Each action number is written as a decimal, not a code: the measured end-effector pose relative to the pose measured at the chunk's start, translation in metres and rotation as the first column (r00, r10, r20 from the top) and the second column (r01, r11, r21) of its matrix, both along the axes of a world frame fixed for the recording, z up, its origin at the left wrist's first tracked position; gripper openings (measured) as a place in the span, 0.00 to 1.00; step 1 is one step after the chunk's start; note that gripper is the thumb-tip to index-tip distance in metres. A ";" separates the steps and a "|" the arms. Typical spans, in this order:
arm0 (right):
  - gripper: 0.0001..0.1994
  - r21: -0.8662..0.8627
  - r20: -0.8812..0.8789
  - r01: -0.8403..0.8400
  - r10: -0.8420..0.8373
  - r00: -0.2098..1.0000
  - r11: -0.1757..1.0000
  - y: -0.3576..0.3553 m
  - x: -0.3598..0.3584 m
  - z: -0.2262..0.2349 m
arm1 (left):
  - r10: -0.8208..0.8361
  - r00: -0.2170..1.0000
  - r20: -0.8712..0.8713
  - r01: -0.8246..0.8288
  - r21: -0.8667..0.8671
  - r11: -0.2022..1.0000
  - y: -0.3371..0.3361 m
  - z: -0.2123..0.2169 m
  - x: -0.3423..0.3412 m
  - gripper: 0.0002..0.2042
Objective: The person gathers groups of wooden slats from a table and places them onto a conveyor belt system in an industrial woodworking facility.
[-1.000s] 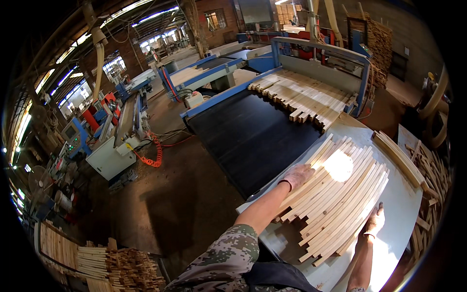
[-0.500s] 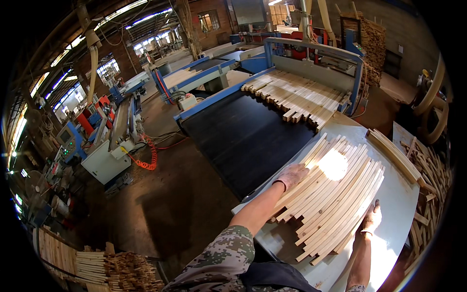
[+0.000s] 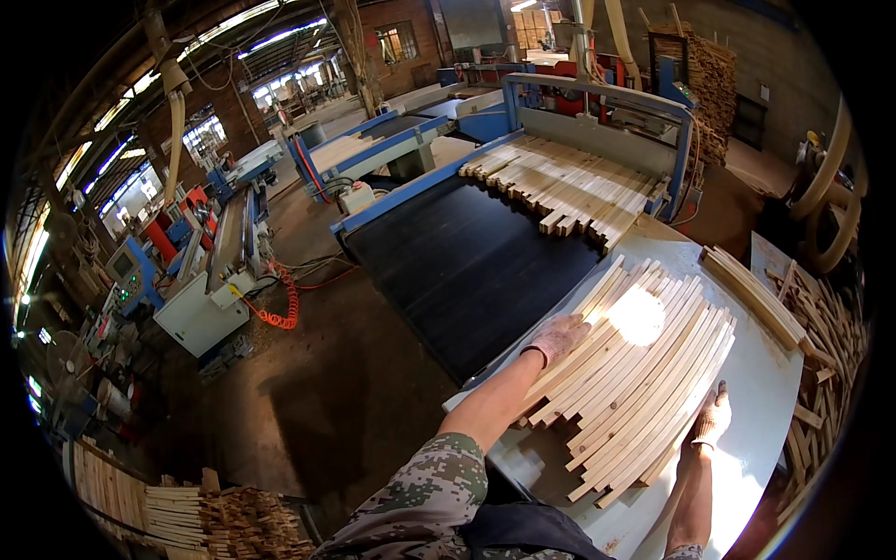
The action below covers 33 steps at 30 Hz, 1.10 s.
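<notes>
A row of long pale wooden strips lies side by side on a smooth light grey table, with uneven ends. My left hand, in a light knit glove, rests against the row's left edge, its fingers stretched along the outer strip. On the opposite side my right hand, gloved too with dark fingertips, lies along the right edge, its fingers extended. The row sits between both hands. Part of each hand's fingers is hidden against the wood. Bright light washes out some strips near the far end.
Left of the table runs a black conveyor belt, carrying more wooden strips under a blue machine frame. A few strips lie along the table's right side. Beyond are scrap wood pieces. A wood stack stands lower left.
The view has shifted very slightly. Hands and strips keep practically the same places.
</notes>
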State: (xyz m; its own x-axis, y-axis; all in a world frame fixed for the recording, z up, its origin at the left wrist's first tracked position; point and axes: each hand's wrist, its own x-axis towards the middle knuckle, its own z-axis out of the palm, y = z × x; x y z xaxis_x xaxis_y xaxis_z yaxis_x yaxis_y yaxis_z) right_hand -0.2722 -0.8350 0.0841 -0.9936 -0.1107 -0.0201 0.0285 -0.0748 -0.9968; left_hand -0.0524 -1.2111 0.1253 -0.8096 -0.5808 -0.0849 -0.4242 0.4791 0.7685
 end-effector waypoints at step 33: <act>0.26 0.130 -0.068 0.030 -0.021 0.997 0.991 -0.002 0.004 0.011 | -0.001 1.000 -0.009 0.001 0.005 1.000 -0.002 -0.003 0.000 0.33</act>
